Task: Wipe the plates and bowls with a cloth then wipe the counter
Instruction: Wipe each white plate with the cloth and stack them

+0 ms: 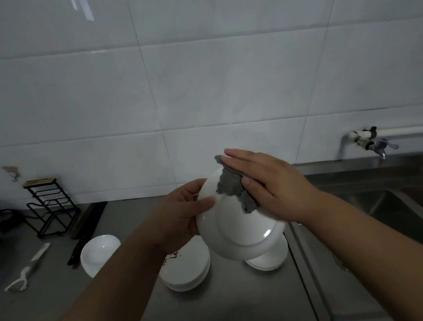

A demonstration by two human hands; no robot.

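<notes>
A white plate (240, 229) is held up over the counter with its underside and foot ring facing me. My left hand (183, 210) grips its left rim, thumb across the back. My right hand (267, 182) lies flat with straight fingers and presses a grey cloth (231, 183) against the plate's upper right part. Below on the steel counter (224, 305) sit a stack of white plates (186, 270), one with a dark pattern, a second small stack (268, 259) to its right, and white bowls (98, 252) at the left.
A black wire rack (50, 208) stands at the back left, with a dark knife (85, 229) beside it and a white peeler (26, 270) near the left edge. A steel sink (389, 215) lies to the right under a wall tap (372, 143). The tiled wall rises behind.
</notes>
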